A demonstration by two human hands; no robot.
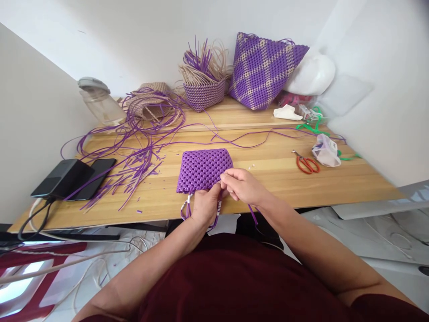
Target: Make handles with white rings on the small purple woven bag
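Note:
A small purple woven bag lies on the table near its front edge. My left hand is closed on the bag's near right edge, thumb up. Beside it, my right hand pinches at the bag's right corner, its fingertips meeting my left thumb. What sits between the right fingertips is too small to make out. Looped handles with white bands hang from the bag's near side, partly behind my left hand. Below my right wrist dangles a purple plastic strip; its upper end is hidden.
Purple cut strips and tangled coils cover the left side, near a black phone. Orange-handled scissors and a plastic bag lie right. Behind stand a half-woven basket, a purple-beige bag and a clear jug.

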